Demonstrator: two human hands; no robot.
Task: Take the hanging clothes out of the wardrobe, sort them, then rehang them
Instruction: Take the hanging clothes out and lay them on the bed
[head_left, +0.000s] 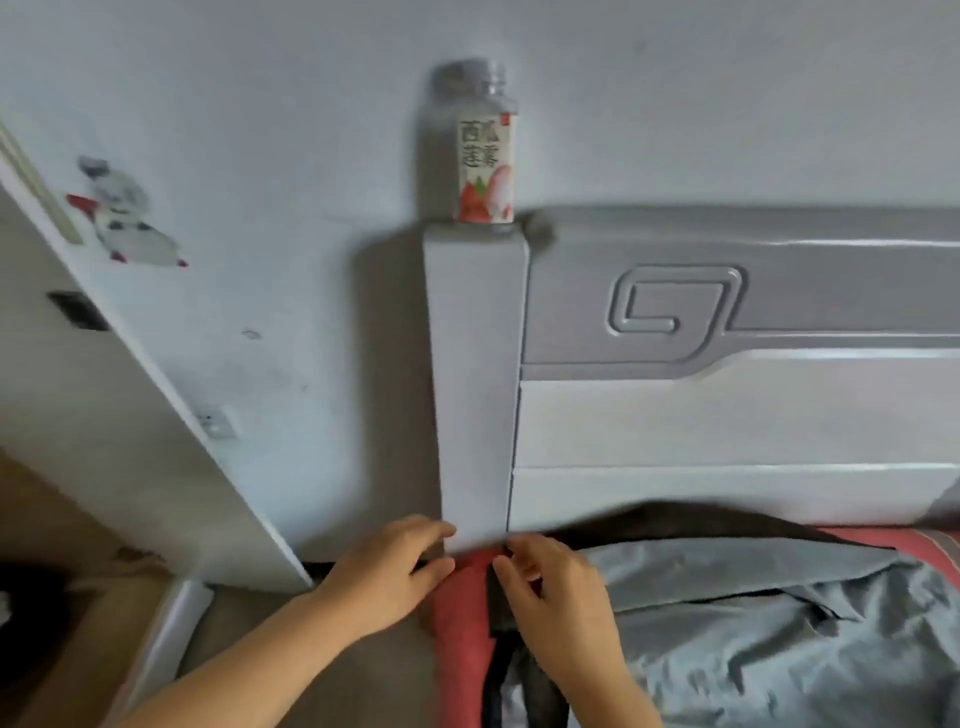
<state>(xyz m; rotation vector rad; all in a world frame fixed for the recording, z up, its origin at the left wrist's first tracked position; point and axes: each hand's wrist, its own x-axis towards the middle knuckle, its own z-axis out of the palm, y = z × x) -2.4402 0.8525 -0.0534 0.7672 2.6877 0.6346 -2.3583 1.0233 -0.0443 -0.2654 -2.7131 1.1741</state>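
- The left hand (387, 574) and the right hand (553, 587) meet at 6 o'clock in the view, at the corner of the bed where the headboard post (475, 374) stands. Both sets of fingers are curled and pinch a dark garment (498, 603) that lies over the red bed cover (460, 623); how firm the pinch is, I cannot tell, because the picture is blurred.
- The grey garment (753, 634) lies spread on the bed at 4 o'clock, just beside the right hand. If the dark piece is pulled quickly, it can drag this one and mix the sorted clothes.
- The dark cloth also runs along the foot of the headboard (727, 426). It may slip into the gap behind the post and be caught there.
- A drink bottle (485, 150) stands on top of the post at 12 o'clock, its neck open as far as I see. A hard tug that shakes the post can tip it onto the clothes.
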